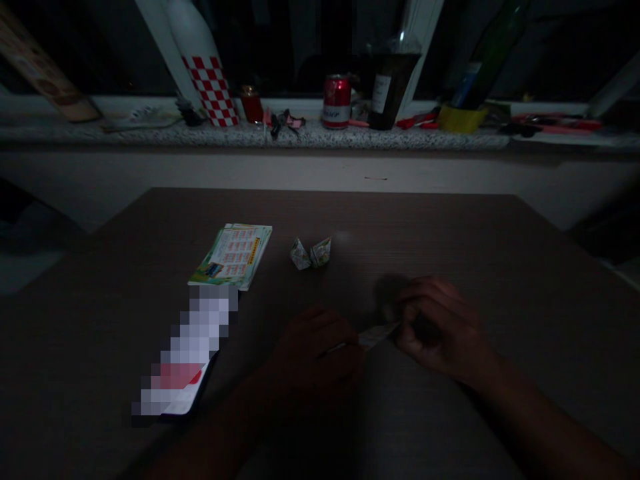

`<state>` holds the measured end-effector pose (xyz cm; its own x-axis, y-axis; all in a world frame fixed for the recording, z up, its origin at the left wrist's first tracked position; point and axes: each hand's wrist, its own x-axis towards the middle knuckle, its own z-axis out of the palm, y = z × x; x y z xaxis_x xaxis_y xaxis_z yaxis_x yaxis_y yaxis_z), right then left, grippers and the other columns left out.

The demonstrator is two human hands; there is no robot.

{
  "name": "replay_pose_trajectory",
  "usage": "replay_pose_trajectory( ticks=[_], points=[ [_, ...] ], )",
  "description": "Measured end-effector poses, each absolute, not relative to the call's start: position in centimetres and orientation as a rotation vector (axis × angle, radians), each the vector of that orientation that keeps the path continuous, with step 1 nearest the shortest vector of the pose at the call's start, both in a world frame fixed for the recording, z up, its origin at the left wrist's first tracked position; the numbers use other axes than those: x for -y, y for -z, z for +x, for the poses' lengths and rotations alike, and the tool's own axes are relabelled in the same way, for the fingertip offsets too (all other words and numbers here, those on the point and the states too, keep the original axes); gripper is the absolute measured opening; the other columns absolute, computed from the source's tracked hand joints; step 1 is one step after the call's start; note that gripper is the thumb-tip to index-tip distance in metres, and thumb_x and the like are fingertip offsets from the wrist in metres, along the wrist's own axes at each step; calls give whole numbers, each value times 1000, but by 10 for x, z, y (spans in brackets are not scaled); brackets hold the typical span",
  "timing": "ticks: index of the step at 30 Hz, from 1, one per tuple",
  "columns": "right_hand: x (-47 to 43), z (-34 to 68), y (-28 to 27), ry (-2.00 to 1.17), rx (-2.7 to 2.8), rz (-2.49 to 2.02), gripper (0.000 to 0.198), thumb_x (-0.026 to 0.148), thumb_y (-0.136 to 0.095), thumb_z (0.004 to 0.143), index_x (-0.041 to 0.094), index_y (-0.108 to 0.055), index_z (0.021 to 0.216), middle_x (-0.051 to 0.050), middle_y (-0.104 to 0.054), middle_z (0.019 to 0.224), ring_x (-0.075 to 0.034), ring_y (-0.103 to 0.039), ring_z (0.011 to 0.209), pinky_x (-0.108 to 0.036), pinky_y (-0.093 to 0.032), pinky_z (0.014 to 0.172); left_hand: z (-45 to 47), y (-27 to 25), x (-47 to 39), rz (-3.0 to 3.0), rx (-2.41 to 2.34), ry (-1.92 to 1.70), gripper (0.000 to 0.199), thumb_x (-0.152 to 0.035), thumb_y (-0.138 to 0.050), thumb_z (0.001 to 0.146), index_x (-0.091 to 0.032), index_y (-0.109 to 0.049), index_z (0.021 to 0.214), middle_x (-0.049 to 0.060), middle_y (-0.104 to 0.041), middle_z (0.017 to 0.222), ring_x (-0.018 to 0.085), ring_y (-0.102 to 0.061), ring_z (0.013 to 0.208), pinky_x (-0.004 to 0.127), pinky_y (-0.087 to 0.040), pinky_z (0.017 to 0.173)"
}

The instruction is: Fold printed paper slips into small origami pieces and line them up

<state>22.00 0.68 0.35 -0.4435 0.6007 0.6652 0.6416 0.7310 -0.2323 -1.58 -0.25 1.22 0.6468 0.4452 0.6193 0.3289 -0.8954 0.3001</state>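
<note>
A small strip of folded paper [377, 335] stretches between my two hands above the table. My left hand [320, 347] is closed on its left end, fingers curled over it and mostly in shadow. At the other end, my right hand [443, 327] pinches the paper's tip between thumb and forefinger. Beyond my hands lie two small folded paper pieces with pointed corners, a left piece [300, 255] and a right piece [321, 253], close together. A stack of pocket calendar cards [233, 255] rests to their left.
A lit phone [185, 397], its screen partly pixelated, lies left of my hands on the dark wooden table [430, 227]. On the windowsill behind stand a checkered bottle [210, 83], a red can [337, 101], a dark cup [393, 90] and a green bottle [493, 50]. The room is dim.
</note>
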Motion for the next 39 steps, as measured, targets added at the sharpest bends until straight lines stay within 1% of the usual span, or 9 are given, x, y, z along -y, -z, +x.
replay_pose_trajectory(
  ticks=[6, 12, 14, 18, 23, 28, 32, 36, 39],
  points=[
    [-8, 227, -6, -19, 2087, -963, 18, 6, -63, 68, 19, -53, 75, -7, -63, 79, -21, -60, 73, -38, -48, 67, -17, -17, 2, 2560, -732, -1197, 6, -9, -61, 80, -14, -61, 78, 4, -65, 75, 13, -57, 70, 26, -46, 65],
    [-1, 223, 2, -477, 1908, -947, 10, 16, -52, 84, 19, -61, 90, -6, -64, 80, -20, -63, 75, -33, -50, 64, -18, -15, 0, 2162, -901, -1155, 3, -13, -62, 80, -15, -62, 78, 3, -66, 74, 12, -61, 68, 23, -47, 62],
    [2, 221, 7, -565, 1842, -1007, 4, 18, -57, 84, 20, -61, 83, -4, -66, 76, -17, -63, 70, -29, -50, 62, -18, -14, -1, 1928, -1055, -1067, 5, -17, -62, 81, -16, -64, 76, 1, -66, 73, 12, -61, 67, 22, -46, 61],
    [8, 216, 11, -684, 1718, -1124, 12, 20, -63, 83, 20, -62, 71, 1, -65, 64, -12, -60, 56, -21, -47, 54, -15, -10, -5, 1390, -1210, -940, 12, -28, -67, 77, -16, -65, 75, 0, -65, 69, 12, -59, 63, 21, -46, 57],
    [7, 220, 12, -934, 1568, -1068, 23, 27, -56, 89, 19, -64, 69, 0, -64, 63, -13, -60, 59, -22, -48, 56, -12, -4, -10, 937, -1097, -917, 20, -33, -73, 71, -16, -65, 75, -2, -63, 63, 11, -58, 56, 21, -47, 53],
    [10, 219, 13, -1113, 1613, -943, 10, 22, -59, 87, 21, -66, 95, -2, -67, 75, -14, -63, 68, -22, -51, 62, -9, -6, -8, 720, -1001, -827, 24, -33, -78, 66, -14, -64, 70, -2, -61, 60, 10, -57, 52, 20, -45, 52],
    [17, 210, 10, -1227, 1742, -773, 41, 15, -63, 82, 25, -56, 122, -5, -69, 90, -16, -67, 79, -25, -55, 69, -7, -3, -5, 729, -952, -753, 24, -32, -78, 67, -13, -64, 68, -2, -60, 58, 8, -56, 52, 19, -43, 51],
    [19, 203, 5, -1184, 1877, -714, 50, 12, -72, 73, 26, -59, 119, -5, -71, 100, -17, -68, 87, -27, -55, 76, -4, 4, -3, 768, -928, -682, 23, -33, -77, 69, -13, -64, 69, -2, -61, 60, 8, -55, 52, 19, -41, 51],
    [18, 200, 4, -1189, 1914, -641, 46, 16, -75, 71, 24, -61, 114, -6, -70, 98, -16, -68, 84, -27, -54, 74, -2, 5, -2, 786, -905, -639, 24, -34, -76, 70, -13, -65, 69, -2, -61, 60, 8, -53, 51, 19, -40, 51]
  ],
)
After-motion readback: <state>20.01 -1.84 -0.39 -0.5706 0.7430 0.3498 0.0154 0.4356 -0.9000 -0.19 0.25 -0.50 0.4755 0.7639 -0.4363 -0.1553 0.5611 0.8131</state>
